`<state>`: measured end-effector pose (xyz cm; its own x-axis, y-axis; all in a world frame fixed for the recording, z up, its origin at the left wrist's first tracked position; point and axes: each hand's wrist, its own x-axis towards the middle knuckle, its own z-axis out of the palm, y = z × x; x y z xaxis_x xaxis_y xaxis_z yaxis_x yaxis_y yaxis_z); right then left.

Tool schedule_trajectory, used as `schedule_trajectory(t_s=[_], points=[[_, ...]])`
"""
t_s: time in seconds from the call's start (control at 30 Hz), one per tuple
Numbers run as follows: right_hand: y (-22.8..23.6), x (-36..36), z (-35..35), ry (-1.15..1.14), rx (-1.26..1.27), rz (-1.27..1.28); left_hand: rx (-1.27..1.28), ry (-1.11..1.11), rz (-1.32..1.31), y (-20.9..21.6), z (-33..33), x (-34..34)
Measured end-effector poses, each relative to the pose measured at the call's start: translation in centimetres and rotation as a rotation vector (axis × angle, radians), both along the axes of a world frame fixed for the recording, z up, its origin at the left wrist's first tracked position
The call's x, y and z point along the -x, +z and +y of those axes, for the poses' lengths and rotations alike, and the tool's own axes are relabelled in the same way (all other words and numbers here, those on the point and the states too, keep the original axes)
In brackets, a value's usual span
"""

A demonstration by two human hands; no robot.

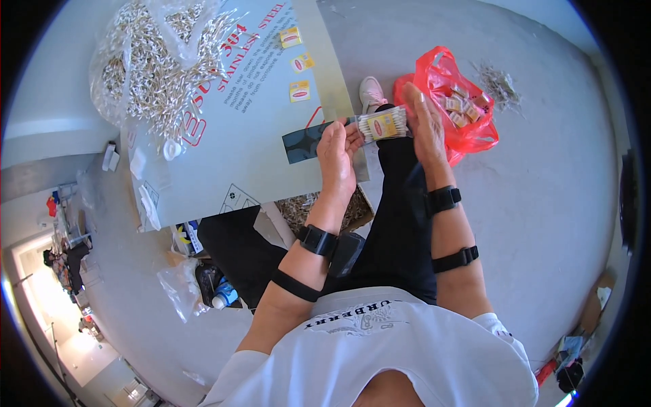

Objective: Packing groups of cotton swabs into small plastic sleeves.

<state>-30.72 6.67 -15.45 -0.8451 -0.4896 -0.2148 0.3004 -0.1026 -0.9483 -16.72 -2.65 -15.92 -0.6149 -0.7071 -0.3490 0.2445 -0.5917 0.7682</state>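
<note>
Between my two hands is a clear packet of cotton swabs [381, 126] with a yellow label showing through it. My left hand [337, 154] has its fingers closed on the packet's left end, beside the table's edge. On the other end, my right hand [427, 127] grips the packet, next to a red plastic bag [483, 138]. Several small labelled packs [460, 108] lie inside that bag. A dark translucent sheet [301, 145] rests on the table, partly behind my left hand.
Three yellow cards [299, 91] lie in a column on the printed metal-look tabletop [203, 180]. Loose cotton swabs [152, 68] spill from a clear bag at the far left. Below the table stands an open box [366, 216] of swabs. More white sticks [500, 86] lie on the floor.
</note>
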Motion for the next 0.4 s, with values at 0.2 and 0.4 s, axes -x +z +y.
schedule_trajectory(t_s=[0.2, 0.4], points=[[-2.4, -1.4, -1.3, 0.064, 0.386, -0.218, -0.079, 0.071, 0.022, 0.7, 0.1, 0.0], [-2.7, -1.0, -1.1, 0.259, 0.302, -0.293, 0.030, -0.150, -0.014, 0.4, -1.1, 0.1]])
